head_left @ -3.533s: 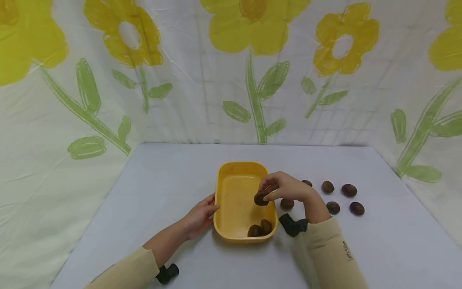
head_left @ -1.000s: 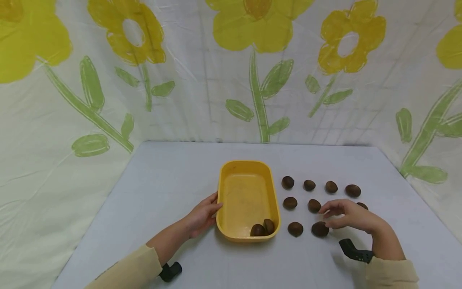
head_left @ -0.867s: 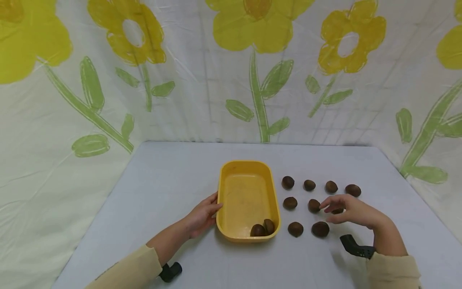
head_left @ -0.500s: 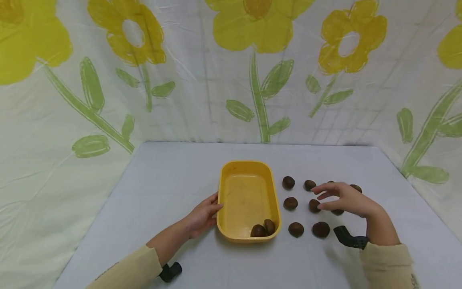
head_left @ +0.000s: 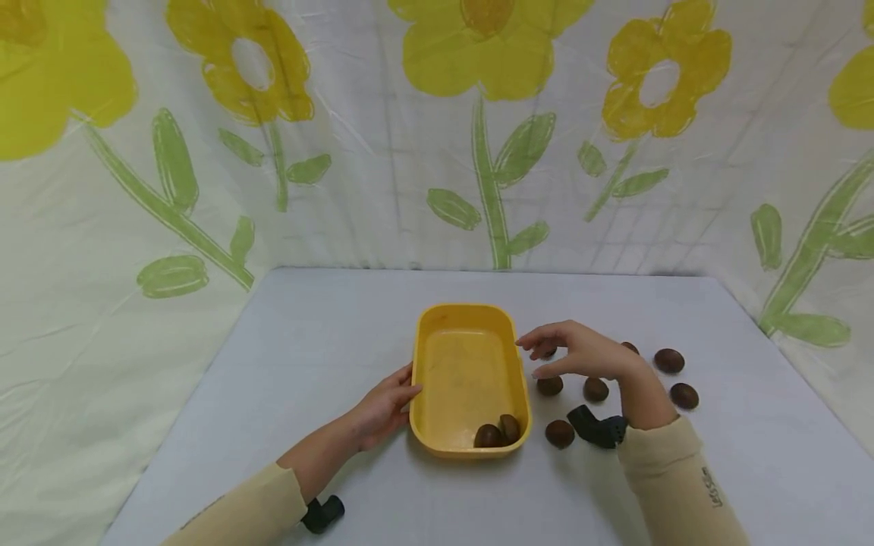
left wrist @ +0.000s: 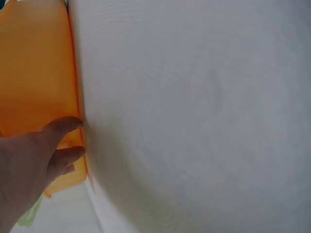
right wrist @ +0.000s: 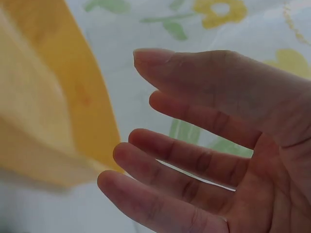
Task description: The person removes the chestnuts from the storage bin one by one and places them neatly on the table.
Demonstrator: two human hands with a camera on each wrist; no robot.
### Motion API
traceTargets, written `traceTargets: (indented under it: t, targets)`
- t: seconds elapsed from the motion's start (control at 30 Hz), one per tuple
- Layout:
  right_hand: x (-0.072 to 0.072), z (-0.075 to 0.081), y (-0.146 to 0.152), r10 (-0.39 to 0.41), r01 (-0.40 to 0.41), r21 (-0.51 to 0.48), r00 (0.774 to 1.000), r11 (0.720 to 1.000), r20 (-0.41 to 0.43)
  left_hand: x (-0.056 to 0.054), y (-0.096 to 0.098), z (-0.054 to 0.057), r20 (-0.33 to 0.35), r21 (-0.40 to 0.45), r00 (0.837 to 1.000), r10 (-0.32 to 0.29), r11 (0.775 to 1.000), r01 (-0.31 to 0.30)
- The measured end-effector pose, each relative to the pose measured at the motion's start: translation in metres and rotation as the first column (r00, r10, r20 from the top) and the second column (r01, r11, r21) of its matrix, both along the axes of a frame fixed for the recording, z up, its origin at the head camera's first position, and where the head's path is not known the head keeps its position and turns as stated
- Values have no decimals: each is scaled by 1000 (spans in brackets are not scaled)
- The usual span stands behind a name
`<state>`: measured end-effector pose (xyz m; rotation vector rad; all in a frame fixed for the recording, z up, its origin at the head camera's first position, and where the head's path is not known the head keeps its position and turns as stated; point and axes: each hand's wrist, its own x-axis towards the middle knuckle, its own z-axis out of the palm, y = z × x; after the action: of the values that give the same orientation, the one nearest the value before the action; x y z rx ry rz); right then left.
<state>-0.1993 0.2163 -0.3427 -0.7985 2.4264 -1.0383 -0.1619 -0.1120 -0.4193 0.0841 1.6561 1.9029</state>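
Note:
My left hand (head_left: 375, 413) holds the yellow tray (head_left: 471, 451) at its left side, thumb on the rim and fingers along the outer wall. In the left wrist view, the fingertips (left wrist: 68, 125) lie against that orange-looking wall. Two brown chestnuts (head_left: 488, 435) sit in the tray's near right corner. My right hand (head_left: 580, 350) hovers beside the tray's right rim, fingers spread and nothing in them. Beneath it, one chestnut (head_left: 548, 353) is partly covered and another (head_left: 549, 385) lies just below the thumb. The right wrist view shows the palm and gently bent fingers (right wrist: 160, 199), bare.
More chestnuts lie in loose rows right of the tray, among them a middle one (head_left: 595, 390), a near one (head_left: 560, 434) and a far right one (head_left: 669, 361). The right hand and its wrist camera (head_left: 597, 427) hide others. A flower-painted cloth (head_left: 341, 220) hangs behind the table.
The chestnut pinched over the tray earliest is out of my right hand; the tray shows two throughout. Lately that empty hand moved left and away from me across the rows. The left hand stays put.

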Motion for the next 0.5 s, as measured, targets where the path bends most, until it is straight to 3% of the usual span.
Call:
traceTargets:
  t: [0.5]
  targets:
    - [-12,-4,-59,107,-104,-62,993,993,48,1,0,-2,-26,8,999,-20,1000,20]
